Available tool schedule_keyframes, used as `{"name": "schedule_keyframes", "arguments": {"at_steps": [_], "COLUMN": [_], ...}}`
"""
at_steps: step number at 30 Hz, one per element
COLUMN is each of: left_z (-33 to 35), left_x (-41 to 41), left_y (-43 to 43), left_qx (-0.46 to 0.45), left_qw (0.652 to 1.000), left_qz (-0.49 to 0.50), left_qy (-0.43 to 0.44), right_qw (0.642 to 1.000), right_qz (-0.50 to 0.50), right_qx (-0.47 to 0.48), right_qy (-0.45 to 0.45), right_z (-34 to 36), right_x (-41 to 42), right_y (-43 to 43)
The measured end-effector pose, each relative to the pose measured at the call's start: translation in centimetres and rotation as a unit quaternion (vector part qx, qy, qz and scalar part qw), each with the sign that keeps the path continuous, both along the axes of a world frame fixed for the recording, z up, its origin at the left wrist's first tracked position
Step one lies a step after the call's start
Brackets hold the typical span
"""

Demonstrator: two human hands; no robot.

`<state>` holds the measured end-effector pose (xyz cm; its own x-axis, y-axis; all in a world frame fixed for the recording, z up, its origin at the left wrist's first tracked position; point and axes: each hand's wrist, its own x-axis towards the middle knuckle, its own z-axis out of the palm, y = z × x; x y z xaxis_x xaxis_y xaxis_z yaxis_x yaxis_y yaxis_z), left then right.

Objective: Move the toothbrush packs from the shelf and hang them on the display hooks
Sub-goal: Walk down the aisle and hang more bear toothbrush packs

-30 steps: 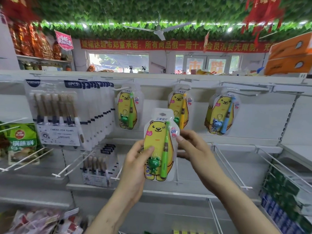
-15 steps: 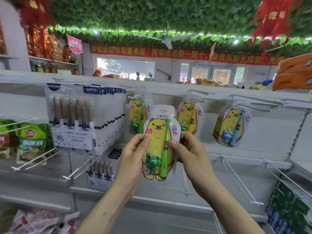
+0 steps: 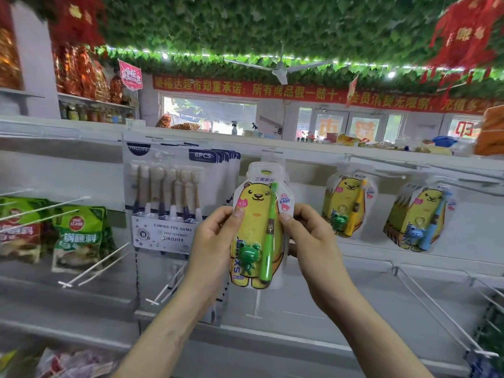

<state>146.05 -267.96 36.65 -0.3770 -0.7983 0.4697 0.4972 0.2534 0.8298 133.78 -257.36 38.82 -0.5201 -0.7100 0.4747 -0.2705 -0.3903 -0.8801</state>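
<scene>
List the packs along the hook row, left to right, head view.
green snack bags → 6-piece toothbrush packs → green toothbrush pack → yellow toothbrush pack → blue toothbrush pack

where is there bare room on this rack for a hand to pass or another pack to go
Bare panel lies between the green toothbrush pack, held by the left hand and right hand, and the yellow-brush pack. Lower right, bare hooks stick out below the blue-brush pack. Crowded on the left: stacked six-brush packs and green bags.
</scene>
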Motion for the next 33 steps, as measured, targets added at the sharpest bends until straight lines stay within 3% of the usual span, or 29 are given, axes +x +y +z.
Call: {"name": "schedule_keyframes", "arguments": {"at_steps": [8,15,21,26,33], "left_z": [0.3,0.0,-0.3,-1.1,0.1], "left_x": [-0.2,-1.3,-3.9,-7.3,-10.0], "left_y": [-1.3,-2.5,-5.2,-7.9,-9.7], "left_qx": [-0.01,0.007,-0.031,-0.093,-0.092], "left_qw": [0.999,0.998,0.998,0.984,0.967], "left_qz": [-0.046,-0.065,0.014,0.092,0.153], "left_qy": [-0.001,-0.01,-0.044,-0.124,-0.183], "right_qw": [0.995,0.996,0.985,0.97,0.952], "right_qz": [-0.075,-0.08,-0.167,-0.226,-0.271], "right_qx": [-0.057,-0.036,-0.007,0.033,0.082], "right_qy": [0.014,-0.011,0.037,0.081,0.119], "right_z": [0.1,-0.2,-1.1,-1.5,-0.6], "right_x": [0.9,0.0,-2.5,-5.2,-7.1], "right_y": [-0.4,-1.7,-5.0,-8.3,-10.9]}}
